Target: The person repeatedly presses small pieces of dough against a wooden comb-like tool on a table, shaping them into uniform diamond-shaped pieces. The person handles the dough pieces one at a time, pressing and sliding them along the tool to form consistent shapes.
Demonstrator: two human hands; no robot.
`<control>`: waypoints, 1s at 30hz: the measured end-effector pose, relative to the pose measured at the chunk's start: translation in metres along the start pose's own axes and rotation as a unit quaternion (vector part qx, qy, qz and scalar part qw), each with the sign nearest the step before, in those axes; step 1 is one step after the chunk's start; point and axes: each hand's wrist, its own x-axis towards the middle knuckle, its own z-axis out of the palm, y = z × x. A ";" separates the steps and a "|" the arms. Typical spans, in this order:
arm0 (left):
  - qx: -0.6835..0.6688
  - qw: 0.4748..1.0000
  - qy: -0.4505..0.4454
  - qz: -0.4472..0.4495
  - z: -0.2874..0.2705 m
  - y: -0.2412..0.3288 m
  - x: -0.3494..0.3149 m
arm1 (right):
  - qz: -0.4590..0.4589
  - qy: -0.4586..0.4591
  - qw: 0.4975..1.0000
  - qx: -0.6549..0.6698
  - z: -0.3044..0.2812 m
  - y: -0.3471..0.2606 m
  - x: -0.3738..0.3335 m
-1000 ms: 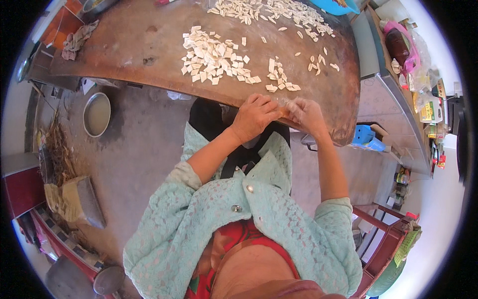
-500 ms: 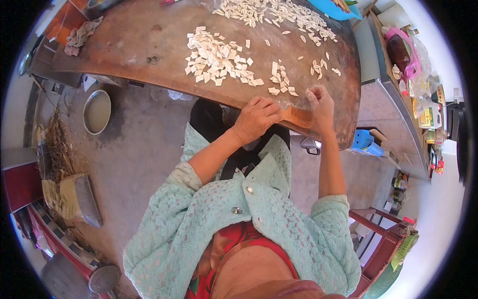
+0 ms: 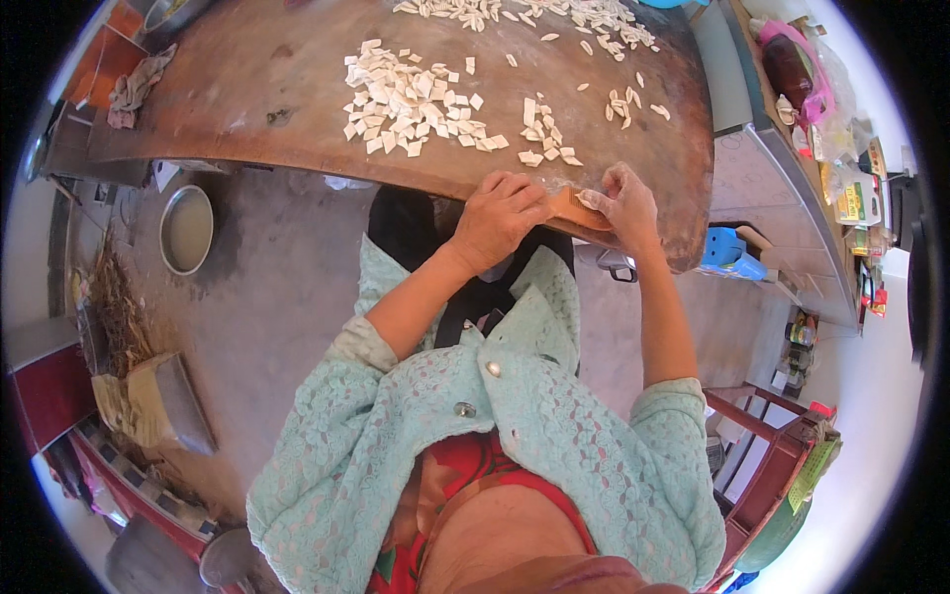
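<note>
Head view: left hand (image 3: 500,220) at the near edge of the desk (image 3: 237,94), fingers curled down and gripping one end of an orange-brown, fine-toothed comb (image 3: 584,212). Comb lies flat along that edge, between the two hands. Right hand (image 3: 631,210) at its other end, thumb and fingers pinched on a small whitish dough piece (image 3: 592,199), held just over the teeth; cannot tell whether piece and comb touch.

Desk is brown, worn, with pale powder near the comb. Beyond the left hand, a heap of flat, white, diamond-shaped pieces (image 3: 401,94), many overlapping. Right of it, nearer the comb, a small group of similar white pieces (image 3: 546,137). Farther right, a loose cluster of slim, ridged white pieces (image 3: 621,107); a broad spread of such pieces (image 3: 604,25) along the far side, cut off by the frame.

Crumpled greyish cloth (image 3: 141,87) at the desk's left end. On the floor, left, a round metal basin (image 3: 186,235) with cloudy contents.
</note>
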 end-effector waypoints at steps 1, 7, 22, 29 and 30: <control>0.002 1.000 -0.001 0.001 0.000 0.000 0.001 | -0.010 -0.010 0.999 0.042 0.001 0.009 0.002; -0.004 1.000 0.000 0.001 0.001 -0.002 0.000 | 0.020 -0.056 0.969 0.240 -0.001 0.013 0.006; -0.013 1.000 0.010 0.010 -0.002 0.000 0.000 | -0.096 0.023 0.993 0.071 0.027 -0.012 0.050; -0.010 1.000 0.016 0.003 0.002 -0.002 -0.001 | -0.021 -0.014 0.927 0.375 0.005 0.004 0.033; -0.016 1.000 0.018 0.000 0.002 -0.001 -0.001 | -0.009 -0.027 0.920 0.391 0.003 0.009 0.029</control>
